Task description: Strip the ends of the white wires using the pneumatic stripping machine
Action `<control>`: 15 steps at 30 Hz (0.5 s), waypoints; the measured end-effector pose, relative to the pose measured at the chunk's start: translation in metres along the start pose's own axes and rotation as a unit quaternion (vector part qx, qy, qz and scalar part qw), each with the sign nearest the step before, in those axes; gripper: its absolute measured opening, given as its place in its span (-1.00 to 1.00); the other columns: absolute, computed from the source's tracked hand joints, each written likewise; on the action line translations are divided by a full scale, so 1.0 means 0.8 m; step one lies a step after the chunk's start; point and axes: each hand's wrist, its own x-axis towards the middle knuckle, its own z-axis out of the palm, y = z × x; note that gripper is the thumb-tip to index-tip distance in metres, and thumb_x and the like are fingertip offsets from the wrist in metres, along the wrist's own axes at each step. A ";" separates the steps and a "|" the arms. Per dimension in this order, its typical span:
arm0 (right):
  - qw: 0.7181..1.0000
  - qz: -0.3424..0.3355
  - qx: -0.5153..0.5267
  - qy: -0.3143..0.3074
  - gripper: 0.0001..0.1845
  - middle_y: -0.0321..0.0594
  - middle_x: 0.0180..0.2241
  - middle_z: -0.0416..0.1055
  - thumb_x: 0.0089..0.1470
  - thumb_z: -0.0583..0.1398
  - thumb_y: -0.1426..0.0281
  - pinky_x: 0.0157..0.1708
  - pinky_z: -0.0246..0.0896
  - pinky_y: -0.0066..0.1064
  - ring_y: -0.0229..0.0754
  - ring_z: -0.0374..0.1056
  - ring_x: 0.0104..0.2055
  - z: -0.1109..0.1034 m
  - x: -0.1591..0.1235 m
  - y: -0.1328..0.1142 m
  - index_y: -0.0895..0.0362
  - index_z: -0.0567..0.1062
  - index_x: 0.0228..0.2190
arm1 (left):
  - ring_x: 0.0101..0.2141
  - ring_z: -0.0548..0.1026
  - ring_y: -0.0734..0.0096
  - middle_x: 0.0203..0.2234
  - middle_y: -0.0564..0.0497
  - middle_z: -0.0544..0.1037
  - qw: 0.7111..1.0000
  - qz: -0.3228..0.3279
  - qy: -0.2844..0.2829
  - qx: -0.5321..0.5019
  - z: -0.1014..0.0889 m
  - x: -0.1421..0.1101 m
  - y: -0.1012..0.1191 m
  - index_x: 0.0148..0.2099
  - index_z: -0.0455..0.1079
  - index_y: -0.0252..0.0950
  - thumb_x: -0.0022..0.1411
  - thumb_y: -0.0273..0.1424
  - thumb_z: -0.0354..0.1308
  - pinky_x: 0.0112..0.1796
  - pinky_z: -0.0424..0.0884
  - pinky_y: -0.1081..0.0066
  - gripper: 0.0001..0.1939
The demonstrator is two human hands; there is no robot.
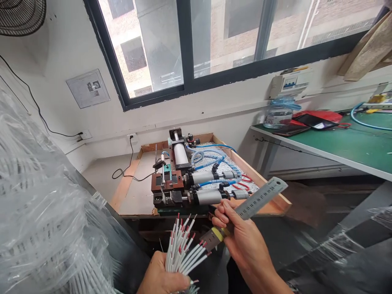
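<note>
A bundle of white cables (183, 249) with red inner wires at their tips fans upward from my left hand (165, 275), whose fingers are wrapped round it. In my right hand (245, 232) is a steel ruler (260, 199), pinched near its middle and slanting up to the right. Yellow tape (218, 234) is wrapped round its lower part. The ruler's lower end lies beside the cable tips; whether they touch I cannot tell. Just beyond both hands stands a pneumatic machine (168, 181) with silver cylinders and blue air hoses.
A wooden-edged bench (125, 200) carries the machine. To the left, clear plastic film (45, 196) covers a tall stack of white cables. At right, a green table (343, 141) holds a water jug (278, 114), a red pouch (321, 117) and a dark phone (292, 130).
</note>
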 end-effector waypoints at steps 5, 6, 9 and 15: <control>0.999 0.026 0.007 -0.016 -0.88 -0.38 -0.60 0.15 -0.16 0.25 0.47 -0.72 -0.01 -0.67 -0.45 -0.02 -0.63 -0.001 0.016 -0.006 0.17 0.37 -0.57 | -0.76 0.07 0.64 -0.84 0.21 0.16 1.000 -0.010 -0.024 0.012 0.009 0.007 0.009 -0.68 0.23 -0.31 -0.26 -0.44 0.19 -0.71 -0.02 0.49 -0.84; 0.999 0.040 0.009 -0.023 -0.88 -0.38 -0.60 0.15 -0.16 0.25 0.47 -0.71 -0.02 -0.67 -0.45 -0.02 -0.63 -0.001 0.019 -0.007 0.18 0.37 -0.57 | -0.76 0.06 0.64 -0.84 0.22 0.15 0.999 -0.015 -0.028 0.014 0.011 0.009 0.012 -0.68 0.21 -0.31 -0.26 -0.46 0.17 -0.70 -0.03 0.49 -0.84; 0.996 0.077 0.016 -0.040 -0.87 -0.39 -0.61 0.13 -0.14 0.24 0.45 -0.71 -0.03 -0.67 -0.46 -0.05 -0.64 0.000 0.026 -0.008 0.19 0.36 -0.58 | -0.74 0.06 0.65 -0.83 0.22 0.17 0.999 -0.030 -0.024 0.008 0.014 0.015 0.017 -0.68 0.21 -0.31 -0.26 -0.49 0.17 -0.68 -0.05 0.49 -0.83; 0.994 0.097 0.004 -0.052 -0.84 -0.41 -0.63 0.12 -0.17 0.26 0.42 -0.72 -0.06 -0.65 -0.45 -0.07 -0.66 -0.001 0.035 -0.007 0.18 0.35 -0.60 | -0.69 0.20 0.59 -0.75 0.19 0.33 0.995 -0.056 0.032 -0.072 0.004 0.018 -0.003 -0.53 0.37 -0.38 -0.31 -0.54 0.29 -0.63 0.07 0.50 -0.81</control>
